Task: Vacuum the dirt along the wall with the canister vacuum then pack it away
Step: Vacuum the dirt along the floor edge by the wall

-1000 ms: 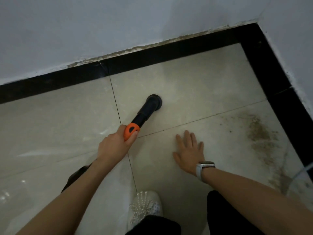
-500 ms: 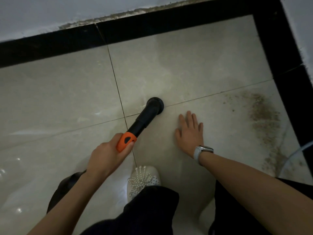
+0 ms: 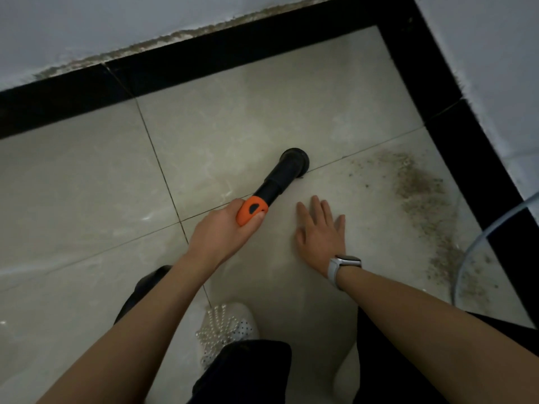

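Note:
My left hand (image 3: 220, 234) grips the orange handle of the vacuum nozzle (image 3: 284, 173), a black tube whose round mouth presses the pale floor tile at a grout line. My right hand (image 3: 320, 231), with a watch on the wrist, lies flat on the tile just right of the nozzle, fingers spread. A band of brown dirt (image 3: 420, 193) runs along the right-hand wall, to the right of both hands and apart from the nozzle. The canister itself is out of view.
Black skirting (image 3: 204, 59) edges the floor below two white walls meeting at the upper right corner. A curved clear rim (image 3: 478, 246) juts in at the right edge over the dirt. My white beaded shoe (image 3: 227, 325) stands below the hands.
The nozzle mouth has shifted right along the grout line, closer to the dirt. My right hand stays flat on the tile. The view has swung toward the corner.

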